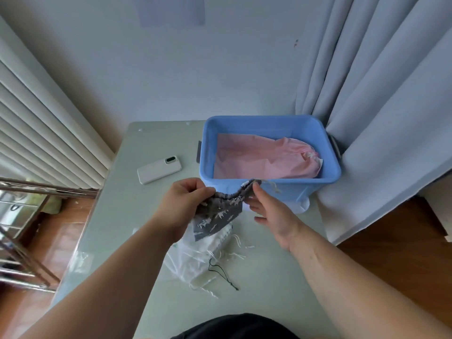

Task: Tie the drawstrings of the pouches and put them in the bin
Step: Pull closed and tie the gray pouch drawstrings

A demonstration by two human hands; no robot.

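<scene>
left hand point(186, 204): gripping one end of gray pouch point(217, 214) mouth, stretching it taut
right hand point(269, 216): pinching other end, possibly reaching for the cord
gray pouch: hanging above table point(127, 216), just before bin point(293, 189)
bin: holding tied pink pouch point(256, 160)

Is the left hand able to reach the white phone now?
Probably yes: only bare table lies between the phone and the left hand. But that hand grips the grey pouch, so it must let go first.

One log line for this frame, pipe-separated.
left hand: grips grey pouch | right hand: pinches its top | bin: pink pouch inside | table: white pouches, phone
</scene>
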